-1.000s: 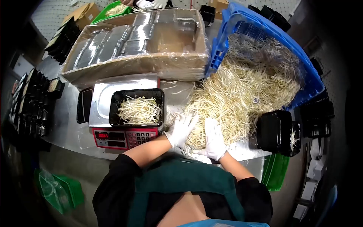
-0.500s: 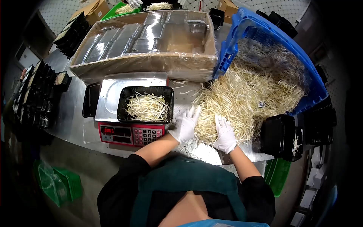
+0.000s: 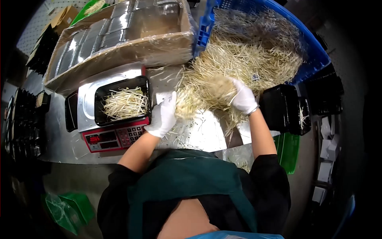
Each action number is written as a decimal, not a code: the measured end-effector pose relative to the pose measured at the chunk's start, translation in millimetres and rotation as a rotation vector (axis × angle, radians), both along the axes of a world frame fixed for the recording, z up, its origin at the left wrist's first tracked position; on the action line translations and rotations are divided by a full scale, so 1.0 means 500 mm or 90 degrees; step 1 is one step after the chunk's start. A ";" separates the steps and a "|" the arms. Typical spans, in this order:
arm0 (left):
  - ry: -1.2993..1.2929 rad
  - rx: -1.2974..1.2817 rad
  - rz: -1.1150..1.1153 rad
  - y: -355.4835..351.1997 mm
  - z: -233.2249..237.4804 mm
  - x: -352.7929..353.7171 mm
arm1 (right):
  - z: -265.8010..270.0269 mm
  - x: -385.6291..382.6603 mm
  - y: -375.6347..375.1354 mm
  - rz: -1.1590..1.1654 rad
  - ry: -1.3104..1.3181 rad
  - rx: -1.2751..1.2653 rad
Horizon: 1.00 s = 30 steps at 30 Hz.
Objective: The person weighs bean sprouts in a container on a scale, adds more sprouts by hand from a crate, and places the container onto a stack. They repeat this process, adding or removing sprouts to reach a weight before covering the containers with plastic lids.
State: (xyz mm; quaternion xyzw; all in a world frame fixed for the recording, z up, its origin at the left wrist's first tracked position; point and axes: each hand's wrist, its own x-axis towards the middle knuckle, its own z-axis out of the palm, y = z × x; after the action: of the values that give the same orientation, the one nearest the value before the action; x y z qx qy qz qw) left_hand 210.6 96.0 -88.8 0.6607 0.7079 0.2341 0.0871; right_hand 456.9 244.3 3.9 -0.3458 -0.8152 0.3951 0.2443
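We found the table [image 3: 191, 137] to be bright, metallic-looking and flat, strewn with small scraps. On it stood a scale [image 3: 88, 85] with a smooth silvery platform and a red keypad housing. Behind the scale we noted an open cardboard box [image 3: 123, 57], its walls wrapped in wrinkled clear film, packed with rows of ribbed, transparent plastic pieces [image 3: 93, 38]. The blue crate [image 3: 318, 59] was rigid plastic with slotted walls; glossy black containers [image 3: 278, 107] stood to the right of the heap.

The bean sprouts [image 3: 254, 57] were thin, pale cream to straw-coloured strands, matted and tangled, lying partly in the crate and partly on the table before it. A smaller portion lay loosely crossed in a black rectangular tray [image 3: 102, 93] on the scale, the strands there whiter and more distinct.

Both hands wore thin white gloves. We saw the left hand [image 3: 162, 117] with its fingers extended, between the tray and the near left edge of the heap. The right hand [image 3: 243, 97] was curved against a blurred clump of sprouts, strands trailing below; its fingertips were hidden, and we could not tell how tightly it was closed
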 end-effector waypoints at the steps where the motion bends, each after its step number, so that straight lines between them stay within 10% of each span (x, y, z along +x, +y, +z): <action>1: 0.071 -0.015 -0.065 -0.010 0.018 0.009 | 0.004 0.008 0.011 -0.027 0.025 -0.121; 4: 0.218 0.258 -0.195 -0.016 0.038 0.053 | -0.021 -0.034 0.015 -0.071 -0.111 -0.056; 8: 0.379 0.011 -0.027 -0.041 0.050 0.061 | -0.059 -0.118 -0.020 0.057 -0.354 -0.017; 10: 0.204 -0.147 -0.074 -0.090 0.060 0.018 | -0.122 -0.095 0.004 0.199 -0.348 0.108; 12: 0.270 -0.332 -0.054 -0.099 0.059 0.018 | -0.074 -0.094 0.002 0.175 -0.153 -0.260; 17: 0.174 -0.120 0.010 -0.038 0.006 0.040 | -0.063 -0.228 -0.130 0.168 -0.708 0.167; 20: 0.188 -0.221 0.056 -0.031 0.011 0.048 | -0.092 -0.253 -0.205 -0.023 -0.671 0.416; 22: 0.203 -0.266 0.082 -0.048 0.038 0.043 | -0.093 -0.278 -0.134 0.004 -0.690 0.231; 26: -0.113 0.061 -0.117 -0.195 0.213 -0.039 | -0.077 -0.256 -0.083 0.093 -0.680 0.115; 28: -0.030 0.268 -0.070 -0.215 0.257 -0.110 | -0.135 -0.226 -0.115 0.022 -0.626 0.395; 30: -0.343 0.251 0.242 -0.239 0.282 -0.160 | -0.116 -0.245 -0.117 0.048 -0.693 0.275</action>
State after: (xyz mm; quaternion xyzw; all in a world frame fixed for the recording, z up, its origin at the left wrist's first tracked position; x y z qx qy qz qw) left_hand 130.4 -23.4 52.4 0.4363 0.7111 0.5429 0.0961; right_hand 334.2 186.0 -54.2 -0.4123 -0.8970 -0.0060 -0.1590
